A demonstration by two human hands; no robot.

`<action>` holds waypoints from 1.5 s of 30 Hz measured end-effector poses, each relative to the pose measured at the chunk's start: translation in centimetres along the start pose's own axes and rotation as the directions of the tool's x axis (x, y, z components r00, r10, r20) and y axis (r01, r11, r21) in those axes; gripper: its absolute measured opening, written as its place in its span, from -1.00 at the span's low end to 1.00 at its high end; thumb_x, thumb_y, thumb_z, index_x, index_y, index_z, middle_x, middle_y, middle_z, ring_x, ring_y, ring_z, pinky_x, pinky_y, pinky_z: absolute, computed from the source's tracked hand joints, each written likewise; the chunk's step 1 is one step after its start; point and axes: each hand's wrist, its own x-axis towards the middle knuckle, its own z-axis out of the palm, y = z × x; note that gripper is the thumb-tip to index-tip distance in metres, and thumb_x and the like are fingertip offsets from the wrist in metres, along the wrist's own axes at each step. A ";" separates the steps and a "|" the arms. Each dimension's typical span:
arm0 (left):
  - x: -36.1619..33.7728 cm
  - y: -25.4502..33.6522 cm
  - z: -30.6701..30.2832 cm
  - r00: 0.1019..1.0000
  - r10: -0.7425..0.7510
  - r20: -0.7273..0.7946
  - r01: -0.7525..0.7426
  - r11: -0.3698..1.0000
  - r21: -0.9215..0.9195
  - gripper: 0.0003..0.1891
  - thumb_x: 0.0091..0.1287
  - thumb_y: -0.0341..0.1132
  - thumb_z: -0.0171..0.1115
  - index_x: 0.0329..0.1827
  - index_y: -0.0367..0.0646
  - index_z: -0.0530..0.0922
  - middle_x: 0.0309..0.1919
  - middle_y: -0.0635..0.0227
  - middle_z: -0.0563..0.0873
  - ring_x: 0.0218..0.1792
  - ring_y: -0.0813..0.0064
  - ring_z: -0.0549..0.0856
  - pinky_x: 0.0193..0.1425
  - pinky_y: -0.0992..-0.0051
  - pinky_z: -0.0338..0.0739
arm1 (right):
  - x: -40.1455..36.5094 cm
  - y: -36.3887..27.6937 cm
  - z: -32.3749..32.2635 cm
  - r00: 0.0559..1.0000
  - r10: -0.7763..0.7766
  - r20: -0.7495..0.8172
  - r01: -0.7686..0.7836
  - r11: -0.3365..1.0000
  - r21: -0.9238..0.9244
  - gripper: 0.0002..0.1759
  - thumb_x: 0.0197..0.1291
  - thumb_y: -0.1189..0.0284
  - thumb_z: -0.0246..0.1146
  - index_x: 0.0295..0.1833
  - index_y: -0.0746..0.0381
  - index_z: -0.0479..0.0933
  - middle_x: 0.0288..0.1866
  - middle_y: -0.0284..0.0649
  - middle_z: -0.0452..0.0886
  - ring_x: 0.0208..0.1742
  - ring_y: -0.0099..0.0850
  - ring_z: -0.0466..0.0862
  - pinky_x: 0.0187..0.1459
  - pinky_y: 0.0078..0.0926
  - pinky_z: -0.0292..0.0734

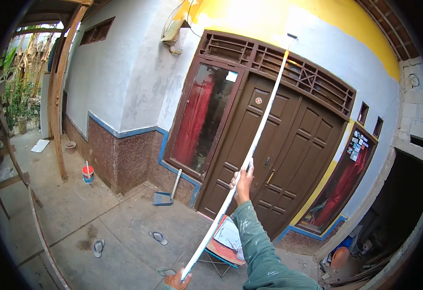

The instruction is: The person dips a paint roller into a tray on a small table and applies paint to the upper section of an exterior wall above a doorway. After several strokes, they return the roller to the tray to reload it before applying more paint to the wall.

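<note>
A long white pole (264, 118) slants up from the bottom of the view to a small paint roller (292, 36) at its top. The roller is against the upper wall, above the door, where white paint borders yellow. My right hand (243, 182) is wrapped round the middle of the pole, its green sleeve spotted with paint. Low in the view, my left hand (177, 280) is closed round the pole's bottom end; part of it is cut off by the frame edge. Behind the pole stands the brown double door (274, 145).
A small folding table (223, 253) with a paint-marked tray (229, 237) stands near the door. Sandals (158, 237), a blue dustpan (163, 198) and a red-rimmed bucket (88, 175) are on the floor. A wooden post (59, 96) and ladder-like frame (8, 181) stand left.
</note>
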 end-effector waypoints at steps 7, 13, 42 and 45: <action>-8.8 -4.4 1.4 0.985 -0.169 0.041 0.170 0.985 -0.025 -0.53 0.15 0.10 0.36 -0.12 -0.12 0.66 -0.49 -0.01 0.65 -0.43 -0.13 0.64 -0.38 -0.02 0.53 | -8.0 0.1 1.3 1.000 0.008 -0.028 -0.009 0.999 -0.032 -0.40 0.51 0.34 -0.11 0.56 -0.23 -0.09 -0.57 -0.38 0.28 -0.76 -0.62 0.29 -0.79 -0.60 0.23; -15.6 -8.8 3.9 0.944 -0.280 0.175 0.260 0.957 0.130 -0.51 0.11 0.13 0.36 -0.12 -0.10 0.66 -0.50 -0.01 0.68 -0.47 -0.17 0.64 -0.36 -0.07 0.53 | -13.0 1.7 0.1 0.999 0.010 -0.049 -0.013 0.998 -0.055 -0.38 0.51 0.33 -0.10 0.58 -0.21 -0.11 -0.55 -0.38 0.29 -0.75 -0.62 0.29 -0.79 -0.60 0.22; 1.0 2.8 10.9 0.959 0.139 -0.247 -0.156 0.986 -0.055 -0.51 0.14 -0.04 0.45 0.04 -0.17 0.66 -0.56 0.05 0.63 -0.62 0.01 0.56 -0.56 0.09 0.44 | 4.7 -4.0 -5.1 0.986 -0.169 -0.003 0.166 0.976 -0.140 -0.38 0.49 0.40 -0.15 0.58 -0.06 -0.12 -0.54 -0.37 0.33 -0.76 -0.64 0.29 -0.81 -0.66 0.26; 8.3 9.0 7.1 0.999 0.028 -0.020 -0.029 0.999 -0.031 -0.49 0.17 -0.04 0.44 0.06 -0.22 0.64 -0.53 0.03 0.66 -0.62 0.05 0.59 -0.62 0.15 0.43 | 8.8 -6.4 -5.5 0.979 -0.202 0.022 0.203 0.970 -0.130 -0.38 0.49 0.41 -0.15 0.58 -0.07 -0.11 -0.54 -0.36 0.34 -0.75 -0.63 0.30 -0.81 -0.64 0.26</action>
